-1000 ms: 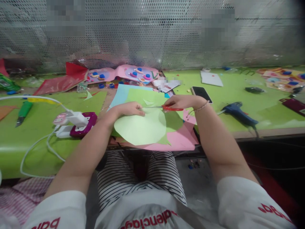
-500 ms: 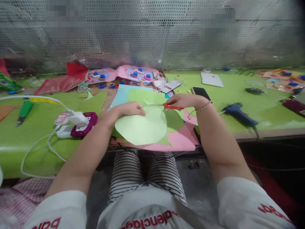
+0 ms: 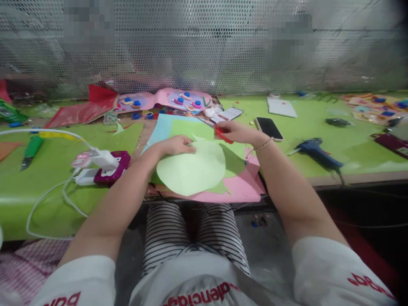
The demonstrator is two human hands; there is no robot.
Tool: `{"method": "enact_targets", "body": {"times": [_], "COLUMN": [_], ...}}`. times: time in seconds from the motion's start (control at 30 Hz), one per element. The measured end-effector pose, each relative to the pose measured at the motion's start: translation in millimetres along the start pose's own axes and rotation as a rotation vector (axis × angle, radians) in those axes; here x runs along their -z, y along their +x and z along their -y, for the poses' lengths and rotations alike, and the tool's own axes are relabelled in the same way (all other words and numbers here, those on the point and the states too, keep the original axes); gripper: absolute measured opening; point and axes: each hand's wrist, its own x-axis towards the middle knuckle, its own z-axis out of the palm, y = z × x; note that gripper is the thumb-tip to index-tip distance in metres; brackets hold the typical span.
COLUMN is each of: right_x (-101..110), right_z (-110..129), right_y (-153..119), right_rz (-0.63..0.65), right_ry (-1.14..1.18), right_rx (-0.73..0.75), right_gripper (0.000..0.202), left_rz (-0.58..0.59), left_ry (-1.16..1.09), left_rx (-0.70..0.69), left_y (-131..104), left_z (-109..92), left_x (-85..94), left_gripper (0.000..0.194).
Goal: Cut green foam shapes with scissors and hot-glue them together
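My left hand [image 3: 178,144] pinches the upper left edge of a rounded pale green paper [image 3: 191,170], thumb on top. A narrow pale strip sticks up from the paper's far edge beside my fingers. Past the paper's upper right, my right hand [image 3: 234,131] is closed on red-handled scissors [image 3: 224,134]; their blades are hard to make out. Beneath the rounded paper lie sheets of green paper [image 3: 236,159], pink paper [image 3: 245,185] and light blue paper [image 3: 154,131].
A dark-screened phone [image 3: 269,128] and a blue glue gun [image 3: 320,154] lie to the right. On the left are a purple power socket [image 3: 119,168] with white cables and a green utility knife [image 3: 32,151]. Decorated pink pieces [image 3: 181,100] rest along the perforated metal wall [image 3: 191,46].
The scissors have come away from the paper's edge, swinging up and turning in my right hand. The rounded paper has shifted slightly right and toward me, with my left hand still on it.
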Motion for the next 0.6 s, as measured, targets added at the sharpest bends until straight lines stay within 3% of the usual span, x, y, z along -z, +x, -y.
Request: {"method": "enact_targets", "body": {"times": [0.07, 0.17, 0.3, 0.6], "right_x": [-6, -14, -22, -35], "right_z": [0, 0, 5, 14], "right_y": [3, 7, 9, 15], "right_rz": [-0.006, 0.083, 0.213, 0.166], "right_ry": [0.126, 0.238, 0.17, 0.134], "right_rx": [0.086, 0.181, 0.228, 0.257], "right_gripper": [0.029, 0.031, 0.024, 0.017], "left_rz": [0.046, 0.113, 0.066, 0.122], "left_ry": [0.008, 0.07, 0.17, 0.116], "left_rx": [-0.033, -0.048, 0.02, 0.073], "left_y": [-2, -5, -7, -6], "left_z": [-5, -14, -22, -26], "left_x": [-2.2, -6.0, -10.4, -14.0], "left_gripper": [0.033, 0.034, 0.035, 0.037]}}
